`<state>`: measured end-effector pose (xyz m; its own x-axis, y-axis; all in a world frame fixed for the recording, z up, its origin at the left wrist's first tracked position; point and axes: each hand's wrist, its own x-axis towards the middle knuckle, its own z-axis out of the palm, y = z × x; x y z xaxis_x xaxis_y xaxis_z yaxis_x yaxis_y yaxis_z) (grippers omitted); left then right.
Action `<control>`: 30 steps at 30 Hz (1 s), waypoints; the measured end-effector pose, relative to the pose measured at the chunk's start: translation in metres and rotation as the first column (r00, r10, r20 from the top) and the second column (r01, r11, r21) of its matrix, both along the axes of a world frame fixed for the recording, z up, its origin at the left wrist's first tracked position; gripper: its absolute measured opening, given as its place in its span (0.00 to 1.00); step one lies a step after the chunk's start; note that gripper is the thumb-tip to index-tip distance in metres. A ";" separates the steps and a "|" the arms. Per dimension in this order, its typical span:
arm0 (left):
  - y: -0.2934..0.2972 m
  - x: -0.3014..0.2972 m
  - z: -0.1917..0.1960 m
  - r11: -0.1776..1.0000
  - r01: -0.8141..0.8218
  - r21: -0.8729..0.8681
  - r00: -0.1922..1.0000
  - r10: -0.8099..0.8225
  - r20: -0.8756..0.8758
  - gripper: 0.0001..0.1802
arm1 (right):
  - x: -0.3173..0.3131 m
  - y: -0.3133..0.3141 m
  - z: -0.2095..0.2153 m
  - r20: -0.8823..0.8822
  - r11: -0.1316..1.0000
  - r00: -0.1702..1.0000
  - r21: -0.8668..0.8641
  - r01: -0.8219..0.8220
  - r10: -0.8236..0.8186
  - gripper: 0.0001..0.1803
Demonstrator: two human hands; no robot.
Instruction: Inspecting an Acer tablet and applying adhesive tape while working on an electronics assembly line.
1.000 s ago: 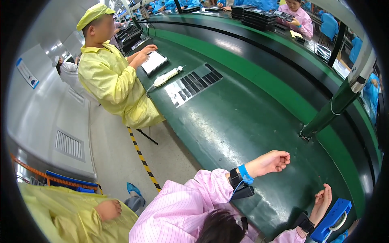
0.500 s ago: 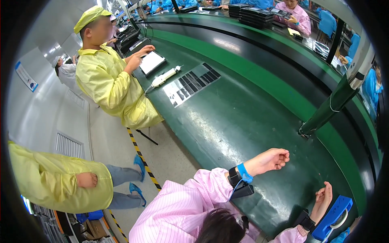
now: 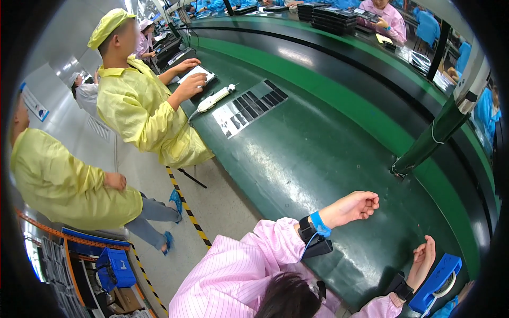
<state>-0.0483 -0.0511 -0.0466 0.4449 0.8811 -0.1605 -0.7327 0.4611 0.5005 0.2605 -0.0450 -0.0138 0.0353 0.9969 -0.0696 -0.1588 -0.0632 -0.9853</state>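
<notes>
My left hand (image 3: pixel 352 208) rests over the green table (image 3: pixel 313 153), palm partly up, with its fingers loosely curled in and nothing visible in them. On that wrist sit a blue band with a thin cord and a black strapped device (image 3: pixel 316 246). To the right, my right hand (image 3: pixel 422 258) is held up with its fingers mostly stretched and slightly bent, and I see nothing in it. Beside it stands a blue tape dispenser-like holder (image 3: pixel 438 284) with a pale roll. Neither hand touches a tool.
Farther along lie a white electric screwdriver (image 3: pixel 216 98) and a sheet with dark rectangles (image 3: pixel 251 108). A person in yellow (image 3: pixel 140 100) handles a flat tablet-like device (image 3: pixel 205 76). A green post (image 3: pixel 432 143) rises at right. Another person in yellow (image 3: pixel 69 177) stands in the aisle near a blue bin (image 3: pixel 115 268).
My hands have barely moved. The seated person in yellow has shifted their hands over the flat device. The person in the aisle has moved, with more of their body and the blue bin showing.
</notes>
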 end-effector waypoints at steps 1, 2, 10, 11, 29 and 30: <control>0.000 0.000 0.000 1.000 0.000 -0.003 1.000 0.000 0.000 0.10 | 0.002 0.000 0.001 -0.006 0.999 0.999 -0.011 -0.038 0.038 0.13; -0.001 0.000 0.001 1.000 -0.003 0.001 1.000 0.003 -0.004 0.10 | 0.003 0.000 0.002 -0.014 0.997 0.997 -0.022 -0.075 0.075 0.14; -0.002 0.001 0.001 1.000 0.002 0.010 1.000 -0.002 -0.009 0.11 | 0.008 0.001 -0.004 -0.042 0.997 0.996 -0.010 -0.082 0.081 0.13; -0.002 0.000 0.000 1.000 0.000 0.007 1.000 0.000 -0.006 0.11 | 0.007 0.000 -0.004 -0.049 0.997 0.996 -0.011 -0.075 0.075 0.13; 0.004 -0.001 0.001 0.998 -0.050 0.034 0.999 0.050 -0.009 0.11 | 0.012 0.005 -0.014 -0.066 0.999 0.997 0.010 -0.032 0.033 0.14; 0.006 -0.001 -0.001 0.998 -0.055 0.043 0.998 0.055 -0.007 0.11 | 0.015 0.005 -0.016 -0.070 0.999 0.997 0.016 -0.037 0.038 0.14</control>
